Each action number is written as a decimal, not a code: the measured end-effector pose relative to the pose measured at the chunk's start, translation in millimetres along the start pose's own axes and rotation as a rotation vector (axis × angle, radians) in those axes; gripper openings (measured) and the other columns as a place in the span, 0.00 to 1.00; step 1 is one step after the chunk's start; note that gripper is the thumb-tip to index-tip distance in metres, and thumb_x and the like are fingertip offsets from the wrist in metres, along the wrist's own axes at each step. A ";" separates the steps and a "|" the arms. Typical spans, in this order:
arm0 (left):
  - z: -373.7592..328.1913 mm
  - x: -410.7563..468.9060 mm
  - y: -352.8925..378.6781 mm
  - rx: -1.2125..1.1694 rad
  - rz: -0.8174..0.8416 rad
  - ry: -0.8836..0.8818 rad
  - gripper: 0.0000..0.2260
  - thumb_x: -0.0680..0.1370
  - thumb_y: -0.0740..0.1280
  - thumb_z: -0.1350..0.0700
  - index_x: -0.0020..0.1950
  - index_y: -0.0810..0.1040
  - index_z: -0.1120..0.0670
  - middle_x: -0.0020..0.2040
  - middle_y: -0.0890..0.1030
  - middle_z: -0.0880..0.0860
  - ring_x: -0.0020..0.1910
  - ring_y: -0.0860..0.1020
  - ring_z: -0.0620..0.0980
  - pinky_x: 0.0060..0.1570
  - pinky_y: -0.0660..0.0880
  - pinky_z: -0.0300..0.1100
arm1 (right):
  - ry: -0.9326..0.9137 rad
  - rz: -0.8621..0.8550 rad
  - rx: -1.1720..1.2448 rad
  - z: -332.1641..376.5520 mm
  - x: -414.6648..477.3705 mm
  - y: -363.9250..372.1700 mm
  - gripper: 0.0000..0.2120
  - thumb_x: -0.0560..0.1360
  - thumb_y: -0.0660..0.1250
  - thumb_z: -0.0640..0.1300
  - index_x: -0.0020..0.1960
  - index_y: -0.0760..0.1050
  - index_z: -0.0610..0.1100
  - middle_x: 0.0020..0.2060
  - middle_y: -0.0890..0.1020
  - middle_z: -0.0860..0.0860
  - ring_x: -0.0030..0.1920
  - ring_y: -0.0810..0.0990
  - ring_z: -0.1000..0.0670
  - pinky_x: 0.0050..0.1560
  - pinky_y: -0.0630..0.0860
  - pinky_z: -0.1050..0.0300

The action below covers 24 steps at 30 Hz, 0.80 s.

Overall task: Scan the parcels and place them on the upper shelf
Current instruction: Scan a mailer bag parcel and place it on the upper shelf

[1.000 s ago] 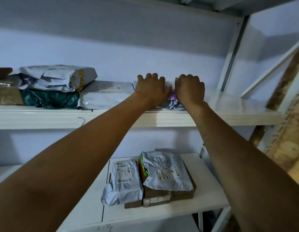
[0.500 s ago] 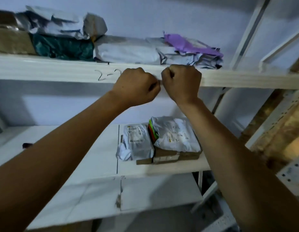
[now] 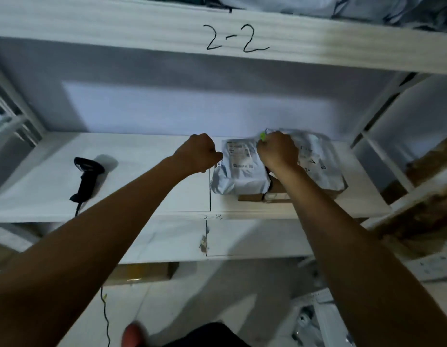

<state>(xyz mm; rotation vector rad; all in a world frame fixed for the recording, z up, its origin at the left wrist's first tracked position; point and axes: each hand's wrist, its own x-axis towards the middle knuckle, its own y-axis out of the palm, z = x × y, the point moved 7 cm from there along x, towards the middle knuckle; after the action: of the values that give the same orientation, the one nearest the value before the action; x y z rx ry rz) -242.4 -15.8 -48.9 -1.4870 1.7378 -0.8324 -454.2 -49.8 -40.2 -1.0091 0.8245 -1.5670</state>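
Two grey plastic parcels lie on cardboard boxes (image 3: 276, 195) at the right of the middle shelf (image 3: 147, 186). My left hand (image 3: 197, 152) is a fist at the left edge of the left grey parcel (image 3: 238, 171) and holds nothing I can see. My right hand (image 3: 277, 151) is curled at the left edge of the right grey parcel (image 3: 317, 166), where a green bit shows; that edge looks raised and blurred. The upper shelf (image 3: 142, 23), marked "2-2", carries several parcels (image 3: 342, 6) at the top.
A black handheld scanner (image 3: 86, 176) lies at the left of the middle shelf, its cable (image 3: 104, 309) hanging to the floor. A lower shelf board (image 3: 167, 241) sits below, with a cardboard box (image 3: 142, 271) under it. White rack uprights (image 3: 382, 121) stand on both sides.
Both hands left the purple parcel on the upper shelf, drew back as fists, and dropped to the parcels on the middle shelf. My view tilted downward.
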 end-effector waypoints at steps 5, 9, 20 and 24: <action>22.9 7.9 55.2 -0.198 0.123 -0.161 0.19 0.80 0.70 0.48 0.63 0.79 0.61 0.59 0.82 0.60 0.58 0.82 0.59 0.52 0.77 0.44 | 0.226 0.175 0.074 -46.6 -11.6 57.4 0.15 0.78 0.63 0.46 0.60 0.78 0.38 0.52 0.82 0.40 0.53 0.82 0.38 0.44 0.70 0.55; 23.5 21.0 92.2 -0.393 0.184 -0.245 0.29 0.72 0.71 0.36 0.62 0.80 0.58 0.57 0.84 0.59 0.55 0.83 0.56 0.54 0.80 0.46 | 0.300 0.215 0.196 -68.3 -17.3 81.5 0.19 0.78 0.63 0.47 0.63 0.75 0.37 0.51 0.81 0.40 0.51 0.81 0.38 0.41 0.70 0.55; 17.8 34.8 157.3 -0.875 0.118 -0.486 0.08 0.80 0.71 0.48 0.50 0.78 0.52 0.39 0.80 0.52 0.30 0.78 0.44 0.27 0.72 0.32 | 0.397 0.275 0.278 -78.8 -23.4 115.2 0.25 0.74 0.60 0.54 0.59 0.78 0.36 0.57 0.81 0.37 0.59 0.79 0.36 0.60 0.76 0.48; 23.2 32.9 155.6 -0.908 0.076 -0.496 0.09 0.79 0.72 0.48 0.50 0.79 0.53 0.37 0.79 0.53 0.29 0.75 0.45 0.23 0.68 0.32 | 0.450 0.187 0.421 -73.0 -23.1 115.9 0.17 0.77 0.64 0.47 0.62 0.78 0.39 0.59 0.81 0.39 0.61 0.79 0.39 0.55 0.72 0.53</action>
<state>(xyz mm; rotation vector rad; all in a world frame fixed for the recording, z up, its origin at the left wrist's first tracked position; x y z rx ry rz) -311.4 -27.9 -193.6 -1.9328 1.8212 0.4429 -472.8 -51.2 -177.9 -0.2698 0.8125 -1.7326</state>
